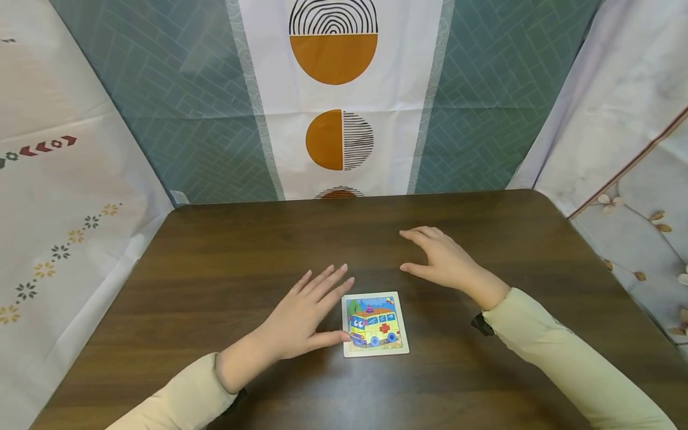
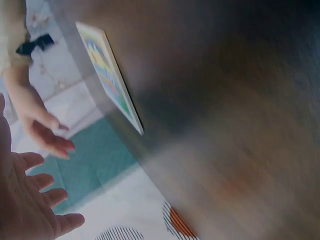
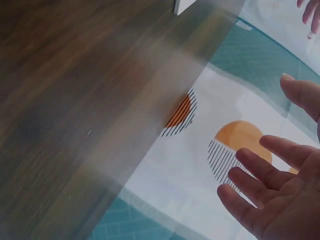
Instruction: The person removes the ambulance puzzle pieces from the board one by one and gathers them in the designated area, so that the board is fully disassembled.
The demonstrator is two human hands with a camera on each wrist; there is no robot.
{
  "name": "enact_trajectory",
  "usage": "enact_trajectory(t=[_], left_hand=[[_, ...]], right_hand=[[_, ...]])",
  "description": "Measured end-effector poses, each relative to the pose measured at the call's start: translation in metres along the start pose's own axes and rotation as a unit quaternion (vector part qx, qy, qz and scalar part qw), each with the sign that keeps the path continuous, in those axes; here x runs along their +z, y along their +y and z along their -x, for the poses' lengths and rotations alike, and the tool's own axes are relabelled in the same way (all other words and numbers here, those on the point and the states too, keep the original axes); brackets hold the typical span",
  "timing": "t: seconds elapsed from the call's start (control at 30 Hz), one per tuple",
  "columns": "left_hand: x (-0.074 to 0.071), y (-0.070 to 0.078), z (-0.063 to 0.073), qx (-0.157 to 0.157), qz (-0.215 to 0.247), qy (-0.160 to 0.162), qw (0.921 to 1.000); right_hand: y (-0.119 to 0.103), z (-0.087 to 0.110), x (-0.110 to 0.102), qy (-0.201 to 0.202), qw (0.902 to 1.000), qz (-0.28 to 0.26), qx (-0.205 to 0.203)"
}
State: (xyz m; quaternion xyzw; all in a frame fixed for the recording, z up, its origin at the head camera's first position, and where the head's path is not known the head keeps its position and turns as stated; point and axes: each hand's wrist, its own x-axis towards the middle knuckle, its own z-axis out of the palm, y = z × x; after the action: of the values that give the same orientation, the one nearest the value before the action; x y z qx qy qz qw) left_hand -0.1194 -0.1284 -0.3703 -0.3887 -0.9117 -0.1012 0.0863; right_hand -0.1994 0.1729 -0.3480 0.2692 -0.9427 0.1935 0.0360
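A square jigsaw puzzle (image 1: 375, 325) with a pale frame lies on the brown table, its picture a yellow ambulance with a face and a red cross. My left hand (image 1: 303, 316) is spread just left of it, thumb tip overlapping the puzzle's left edge in the head view. The left wrist view shows the puzzle (image 2: 107, 75) edge-on beyond the fingers. To the upper right of the puzzle, my right hand (image 1: 446, 260) hovers with fingers extended and thumb apart. In the right wrist view the right hand (image 3: 280, 185) holds nothing, and only a corner of the puzzle (image 3: 184, 5) shows.
The dark wooden table (image 1: 242, 245) spreads around the puzzle, with rounded far corners. Behind it hangs a teal and white cloth (image 1: 344, 95) with orange half-circles. Patterned pale cloths flank the table on the left (image 1: 70, 209) and right (image 1: 634, 197).
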Motion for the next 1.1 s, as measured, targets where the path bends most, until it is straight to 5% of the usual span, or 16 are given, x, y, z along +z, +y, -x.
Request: enact_trajectory(t=[0.63,1.1], left_hand=[[0.029,0.033,0.001,0.082,0.022,-0.141,0.9864],[0.042,0.041,0.002,0.086,0.030,-0.198,0.9759]], right_hand=[[-0.027,-0.019,0.036,-0.061,0.9965,-0.032,-0.048],[-0.046,-0.020,0.059,-0.131,0.9860,-0.084,-0.060]])
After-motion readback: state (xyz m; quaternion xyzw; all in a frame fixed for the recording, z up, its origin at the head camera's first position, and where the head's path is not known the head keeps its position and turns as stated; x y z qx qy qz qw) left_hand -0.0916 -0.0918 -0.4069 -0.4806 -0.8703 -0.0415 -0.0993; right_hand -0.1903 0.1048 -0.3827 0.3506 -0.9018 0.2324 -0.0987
